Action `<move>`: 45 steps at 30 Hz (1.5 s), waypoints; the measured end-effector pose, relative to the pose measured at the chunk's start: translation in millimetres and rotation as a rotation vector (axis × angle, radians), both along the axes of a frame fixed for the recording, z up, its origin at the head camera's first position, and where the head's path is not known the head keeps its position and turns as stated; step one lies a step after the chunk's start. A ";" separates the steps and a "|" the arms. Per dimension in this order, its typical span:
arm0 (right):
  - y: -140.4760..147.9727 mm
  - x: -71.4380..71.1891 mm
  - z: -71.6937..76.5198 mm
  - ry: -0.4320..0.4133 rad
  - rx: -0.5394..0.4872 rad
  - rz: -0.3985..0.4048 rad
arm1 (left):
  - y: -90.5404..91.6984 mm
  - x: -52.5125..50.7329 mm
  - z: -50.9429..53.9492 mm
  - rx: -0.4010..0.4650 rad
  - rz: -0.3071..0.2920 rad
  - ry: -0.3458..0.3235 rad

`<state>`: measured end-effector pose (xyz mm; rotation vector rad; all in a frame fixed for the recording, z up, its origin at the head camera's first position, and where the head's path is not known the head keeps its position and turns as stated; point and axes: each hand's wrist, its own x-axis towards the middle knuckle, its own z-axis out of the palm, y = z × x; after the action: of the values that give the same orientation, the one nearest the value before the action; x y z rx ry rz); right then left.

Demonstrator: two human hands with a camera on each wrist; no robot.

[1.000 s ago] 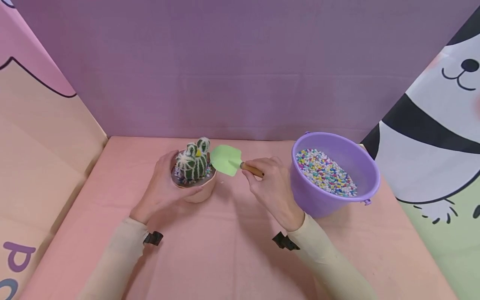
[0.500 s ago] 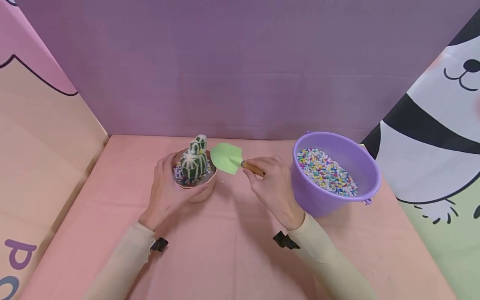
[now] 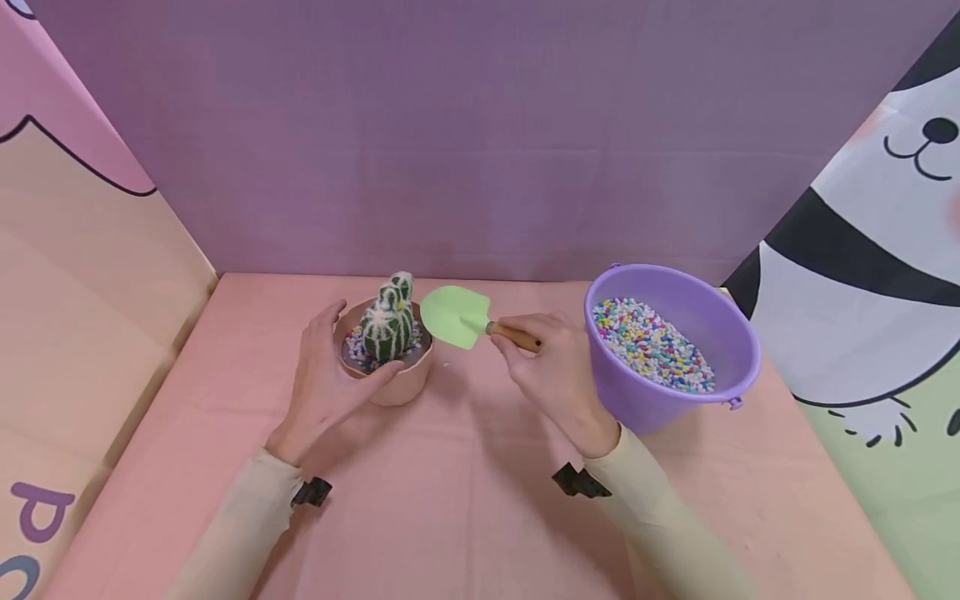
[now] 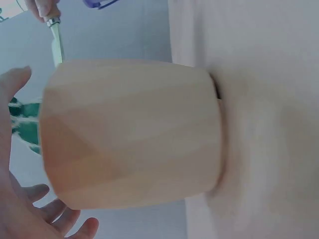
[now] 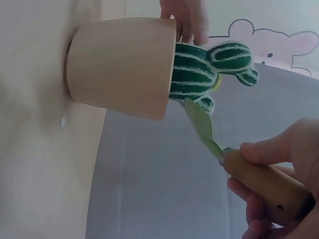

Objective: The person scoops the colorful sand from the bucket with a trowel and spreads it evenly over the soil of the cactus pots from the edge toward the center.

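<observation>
A potted cactus (image 3: 387,332) with white woolly ridges stands upright in a peach pot (image 3: 401,388), small coloured pellets round its base. My left hand (image 3: 322,383) is spread round the pot's left and near sides, thumb in front of the rim. In the left wrist view the thumb (image 4: 17,79) is off the pot, and the fingertips lie near its lower corner; contact is unclear. My right hand (image 3: 553,367) grips the wooden handle of a small trowel (image 5: 261,181). Its pale green blade (image 3: 454,317) is at the pot's right rim, beside the cactus.
To the right stands a purple bucket (image 3: 622,400) with many coloured pellets (image 3: 652,346) in it. A pink cloth (image 3: 450,517) covers the table. A purple wall (image 3: 480,150) rises behind, with printed panels at both sides. One pale pellet (image 5: 63,121) lies near the pot.
The cactus first turned and shifted slightly right in the pot. The left hand then loosened, its fingers drawing away to the left. The right hand moved slightly right with the trowel.
</observation>
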<state>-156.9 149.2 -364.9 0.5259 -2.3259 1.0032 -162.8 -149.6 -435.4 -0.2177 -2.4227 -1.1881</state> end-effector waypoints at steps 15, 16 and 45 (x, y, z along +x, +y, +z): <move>23.5 3.8 11.7 -0.278 -0.227 0.072 | 11.1 12.2 32.3 0.084 -0.006 0.192; 25.1 3.5 11.8 -0.293 -0.239 0.082 | 11.8 12.6 33.6 0.090 -0.006 0.199; 62.4 10.7 28.2 -0.304 -0.306 0.044 | 48.9 28.4 63.4 0.228 -0.149 0.578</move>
<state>-146.3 211.6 -336.7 0.3197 -2.3586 1.5190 -134.5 -100.7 -371.9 -0.5893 -1.7828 -1.2428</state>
